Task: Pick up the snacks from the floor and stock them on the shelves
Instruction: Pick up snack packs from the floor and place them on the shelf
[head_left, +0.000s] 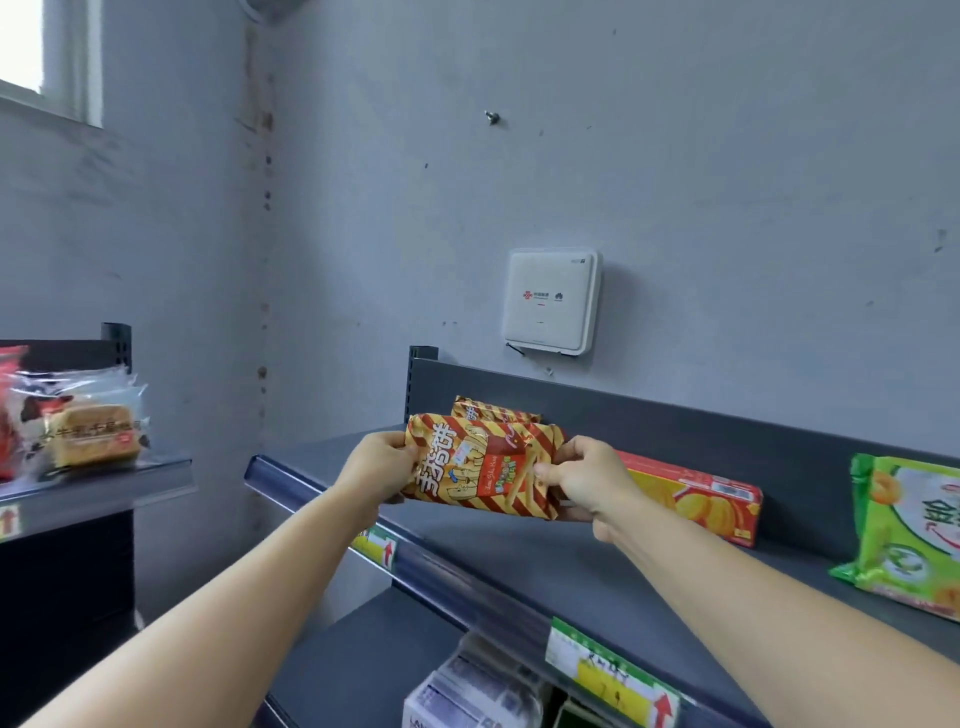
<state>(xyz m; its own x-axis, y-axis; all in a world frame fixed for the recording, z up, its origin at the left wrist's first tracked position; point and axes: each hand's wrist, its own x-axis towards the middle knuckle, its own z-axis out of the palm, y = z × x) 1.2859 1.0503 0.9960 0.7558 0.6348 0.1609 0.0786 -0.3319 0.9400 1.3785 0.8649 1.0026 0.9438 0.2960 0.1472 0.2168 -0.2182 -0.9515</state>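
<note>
Head view. Striped snack packet (480, 470) sits at the left end of the top shelf (519, 566), held between both hands. Its long axis runs left to right, the right end a little lower, and the printed face is towards the camera. I cannot tell whether its lower edge touches the shelf.

Left hand (376, 462): fingers curled round the packet's left end. Right hand (587, 478): thumb on the front and fingers behind, pinching the right end.

Count on this shelf:
- Striped packets: two. The second packet (493, 412) lies just behind the held one, against the back panel, with the same axis.
- Red box (696, 501): one, lying lengthwise to the right.
- Green packet (909, 535): one, at the far right and cut off by the frame edge.
</note>
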